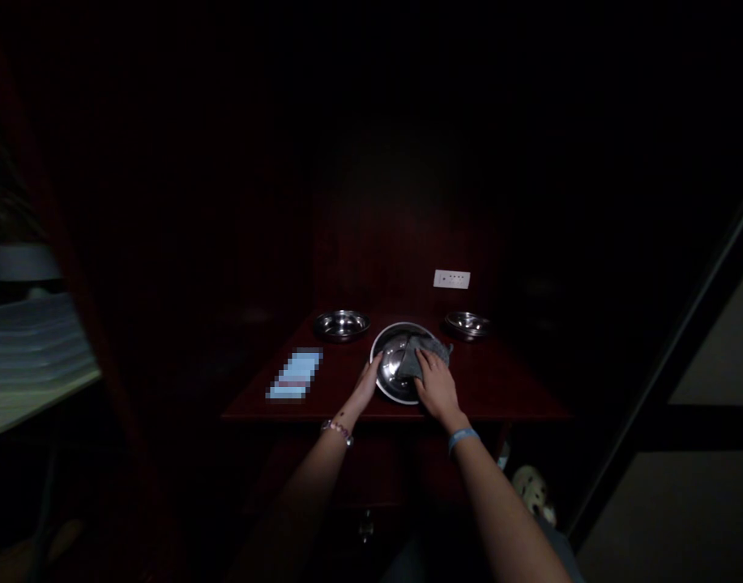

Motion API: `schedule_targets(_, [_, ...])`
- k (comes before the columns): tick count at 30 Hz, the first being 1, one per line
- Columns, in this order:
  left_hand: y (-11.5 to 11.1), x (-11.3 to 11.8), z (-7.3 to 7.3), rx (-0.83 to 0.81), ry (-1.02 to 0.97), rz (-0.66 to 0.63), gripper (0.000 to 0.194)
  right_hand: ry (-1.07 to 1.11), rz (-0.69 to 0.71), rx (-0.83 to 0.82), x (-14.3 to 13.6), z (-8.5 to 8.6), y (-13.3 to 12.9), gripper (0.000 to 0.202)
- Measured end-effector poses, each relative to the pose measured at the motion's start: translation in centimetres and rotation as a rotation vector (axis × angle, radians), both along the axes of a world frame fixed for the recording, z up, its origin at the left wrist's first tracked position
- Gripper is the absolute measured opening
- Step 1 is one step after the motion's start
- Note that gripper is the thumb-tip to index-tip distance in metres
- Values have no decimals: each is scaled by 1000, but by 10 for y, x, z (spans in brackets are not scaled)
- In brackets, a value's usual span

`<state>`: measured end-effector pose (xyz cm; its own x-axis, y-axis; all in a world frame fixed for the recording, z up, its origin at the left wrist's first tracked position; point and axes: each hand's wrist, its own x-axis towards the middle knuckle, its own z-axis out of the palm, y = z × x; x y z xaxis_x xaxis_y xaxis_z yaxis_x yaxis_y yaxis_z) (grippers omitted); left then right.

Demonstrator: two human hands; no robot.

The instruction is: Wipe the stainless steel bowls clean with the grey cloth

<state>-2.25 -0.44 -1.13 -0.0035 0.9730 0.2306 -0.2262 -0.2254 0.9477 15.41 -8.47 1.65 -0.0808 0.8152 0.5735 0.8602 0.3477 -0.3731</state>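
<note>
A shiny metal bowl (pixel 390 356) is tilted toward me above the front of a dark red desk (pixel 340 385). My left hand (pixel 366 387) grips its left rim, fingers mostly hidden behind the rim. Inside the bowl, my right hand (pixel 435 382) presses a grey cloth (pixel 411 362) against the metal, fingers closed on it. Part of the cloth hangs over the bowl's right rim.
Another metal bowl (pixel 342 325) stands at the back left of the desk, and stacked metal bowls (pixel 467 325) at the back right. A phone-like bright, pixelated rectangle (pixel 295 374) lies at left. A white socket panel (pixel 452 279) is on the back wall.
</note>
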Motion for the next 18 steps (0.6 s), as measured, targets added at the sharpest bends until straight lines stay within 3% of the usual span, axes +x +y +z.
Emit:
schedule_targets(8, [-10, 1, 8, -11, 43, -108, 53, 53, -3, -90, -15, -9, 9, 66])
schedule_targets(18, [-4, -2, 0, 56, 3, -140, 57, 235, 408, -201, -33, -2, 5, 62])
